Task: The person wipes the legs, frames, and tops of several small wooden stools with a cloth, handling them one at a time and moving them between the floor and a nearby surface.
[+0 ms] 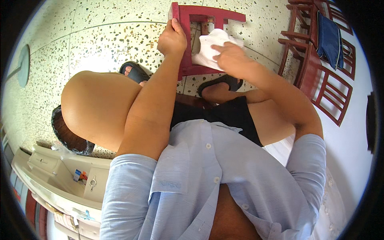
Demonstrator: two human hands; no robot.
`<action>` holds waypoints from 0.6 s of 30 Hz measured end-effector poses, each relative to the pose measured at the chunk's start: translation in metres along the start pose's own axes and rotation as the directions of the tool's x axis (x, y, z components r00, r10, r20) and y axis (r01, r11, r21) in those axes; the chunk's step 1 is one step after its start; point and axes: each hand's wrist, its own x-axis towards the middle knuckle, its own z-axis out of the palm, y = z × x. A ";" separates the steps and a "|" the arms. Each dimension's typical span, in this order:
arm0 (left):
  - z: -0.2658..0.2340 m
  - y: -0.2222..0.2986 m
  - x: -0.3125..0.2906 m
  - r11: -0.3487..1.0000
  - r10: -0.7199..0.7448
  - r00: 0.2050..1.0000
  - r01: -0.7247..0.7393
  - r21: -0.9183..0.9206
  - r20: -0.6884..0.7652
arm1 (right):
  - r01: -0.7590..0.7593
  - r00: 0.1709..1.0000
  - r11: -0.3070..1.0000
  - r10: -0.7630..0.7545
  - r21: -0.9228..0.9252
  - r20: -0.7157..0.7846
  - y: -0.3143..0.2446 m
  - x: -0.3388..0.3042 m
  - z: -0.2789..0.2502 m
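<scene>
A small red wooden stool lies tipped on its side on the floor in front of me, legs pointing right. My left hand is closed around the upper part of its seat edge. With bent fingers, my right hand presses a bunched white cloth between the stool's legs. The cloth covers part of the stool's inner side, and the right fingertips are partly sunk in its folds. Both forearms reach out past my knees.
Dark red wooden chairs stand along the white wall at right, with a blue cushion on one. My sandalled foot is left of the stool. A black-lined bin and beige cabinet stand at left, near a round grey-green base.
</scene>
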 end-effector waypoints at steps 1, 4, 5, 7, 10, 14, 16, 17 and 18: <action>0.000 -0.002 0.001 1.000 -0.003 1.000 0.003 -0.004 -0.003 | -0.075 0.990 0.997 0.074 0.001 0.117 0.010 -0.002 -0.023; 0.005 0.000 -0.001 0.999 -0.003 1.000 0.003 -0.041 0.005 | -0.159 0.927 0.934 0.253 0.319 -0.279 0.081 -0.042 -0.020; 0.005 0.007 -0.002 1.000 -0.004 0.999 0.005 -0.021 0.034 | -0.064 0.831 0.924 0.259 0.378 -0.492 0.108 -0.054 -0.015; -0.001 -0.002 0.004 0.999 -0.037 0.999 0.036 0.018 0.034 | -0.369 0.801 0.567 0.596 0.737 -0.057 0.103 -0.052 -0.055; 0.000 0.000 0.003 1.000 -0.020 0.998 0.019 0.011 0.054 | -0.281 0.731 0.527 0.659 0.802 -0.176 0.098 -0.053 -0.043; 0.005 -0.001 0.004 0.998 -0.047 0.998 0.049 -0.034 0.047 | -0.217 0.753 0.630 0.594 0.746 -0.282 0.062 -0.029 -0.029; 0.005 0.001 0.002 0.998 -0.051 0.997 0.053 -0.039 0.057 | -0.190 0.832 0.879 0.381 0.438 -0.404 0.047 -0.015 -0.017; 0.004 0.002 0.002 0.999 -0.036 0.998 0.037 -0.022 0.048 | -0.158 0.871 0.971 0.224 0.181 -0.437 0.040 -0.005 -0.008; 0.001 0.001 0.002 1.000 -0.026 0.999 0.026 -0.004 0.037 | -0.142 0.919 0.983 0.175 0.118 -0.353 0.023 0.004 -0.009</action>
